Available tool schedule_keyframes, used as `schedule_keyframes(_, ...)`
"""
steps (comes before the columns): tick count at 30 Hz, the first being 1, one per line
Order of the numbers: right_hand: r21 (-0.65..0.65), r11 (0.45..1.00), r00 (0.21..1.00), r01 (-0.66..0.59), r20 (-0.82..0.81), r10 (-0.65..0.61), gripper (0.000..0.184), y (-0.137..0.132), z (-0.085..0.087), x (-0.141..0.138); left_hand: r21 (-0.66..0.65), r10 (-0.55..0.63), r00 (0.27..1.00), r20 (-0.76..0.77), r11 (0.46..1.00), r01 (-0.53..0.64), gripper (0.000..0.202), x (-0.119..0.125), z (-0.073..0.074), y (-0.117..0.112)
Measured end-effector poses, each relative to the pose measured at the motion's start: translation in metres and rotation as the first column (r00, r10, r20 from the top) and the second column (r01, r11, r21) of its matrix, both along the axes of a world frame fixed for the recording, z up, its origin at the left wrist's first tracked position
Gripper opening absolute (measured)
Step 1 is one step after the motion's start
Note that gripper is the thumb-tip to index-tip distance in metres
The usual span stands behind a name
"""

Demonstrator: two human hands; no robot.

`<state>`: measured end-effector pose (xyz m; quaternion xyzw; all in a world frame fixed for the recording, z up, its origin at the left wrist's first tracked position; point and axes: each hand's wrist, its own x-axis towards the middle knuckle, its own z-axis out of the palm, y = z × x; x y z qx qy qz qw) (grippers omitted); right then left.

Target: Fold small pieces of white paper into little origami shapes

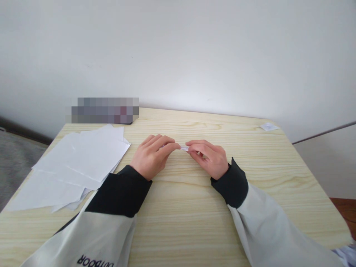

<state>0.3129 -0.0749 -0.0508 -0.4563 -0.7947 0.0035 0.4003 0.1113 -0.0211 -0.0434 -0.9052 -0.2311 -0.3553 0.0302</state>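
Observation:
A small folded strip of white paper [184, 148] is held just above the middle of the table, with only a short piece showing between my fingertips. My left hand [154, 154] pinches its left end, the fingers bent over most of it. At the other end, my right hand [209, 156] grips it between thumb and fingertips. How the paper is folded is mostly hidden behind my fingers.
Several loose white sheets [91, 159] overlap on the left of the wooden table [178, 222]. A blurred-out dark object [102, 111] stands at the back left, against the white wall [194, 55]. One small folded paper [269, 127] lies near the back right corner.

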Motion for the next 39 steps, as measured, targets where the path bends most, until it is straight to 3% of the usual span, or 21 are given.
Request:
schedule_keyframes(15,0.066,0.998,0.998,0.018,0.063,-0.022,0.009,0.0006,0.0001,0.0016,-0.01,-0.02,1.0,-0.001,1.0,0.02,0.019,0.0003,-0.0002,-0.0002)
schedule_keyframes(34,-0.096,0.994,0.998,0.051,0.052,-0.047,0.008,0.0008,-0.0006,-0.0012,0.015,-0.037,0.999,-0.012,0.999,0.037,0.023,-0.001,0.0001,0.0003)
schedule_keyframes(39,-0.058,0.997,0.996,0.046,0.076,-0.041,0.008,0.0007,-0.0001,-0.0008,-0.006,-0.038,0.999,-0.019,0.999,0.037,0.023,-0.0008,0.0006,0.0002)
